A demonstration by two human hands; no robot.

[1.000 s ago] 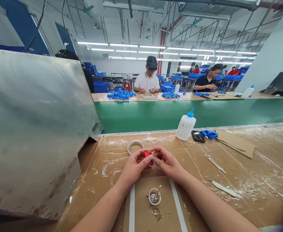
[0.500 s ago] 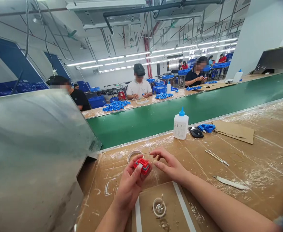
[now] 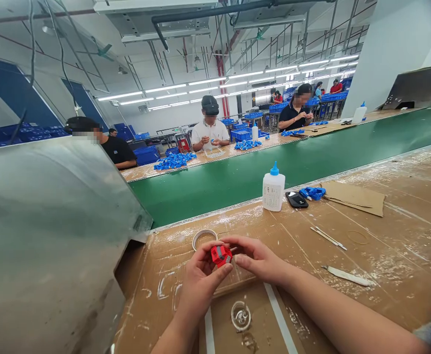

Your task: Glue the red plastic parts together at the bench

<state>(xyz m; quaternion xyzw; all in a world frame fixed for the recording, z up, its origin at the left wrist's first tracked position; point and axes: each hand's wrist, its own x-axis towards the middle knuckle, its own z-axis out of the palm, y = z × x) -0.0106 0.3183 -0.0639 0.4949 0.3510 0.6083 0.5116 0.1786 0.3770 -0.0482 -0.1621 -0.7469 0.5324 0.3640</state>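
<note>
My left hand (image 3: 199, 280) grips a small red plastic part (image 3: 221, 255) between thumb and fingers, just above the cardboard-covered bench (image 3: 385, 255). My right hand (image 3: 257, 258) is beside it, its fingertips touching the part's right side. A roll of clear tape (image 3: 204, 237) lies flat just beyond my hands. Near my wrists, a small clear cup (image 3: 241, 314) with a stick in it stands on a cardboard sheet (image 3: 259, 324).
A big metal housing (image 3: 49, 236) fills the left. A green conveyor belt (image 3: 311, 162) runs behind the bench. A white glue bottle (image 3: 273, 188), a black device (image 3: 296, 199), blue parts (image 3: 313, 192), tweezers (image 3: 328, 238) and a blade (image 3: 348, 277) lie to the right. Other people work across the belt.
Both hands held the red part together, then the right hand let go and spread open; now its fingers are back at the part. The view tilted and shifted slightly.
</note>
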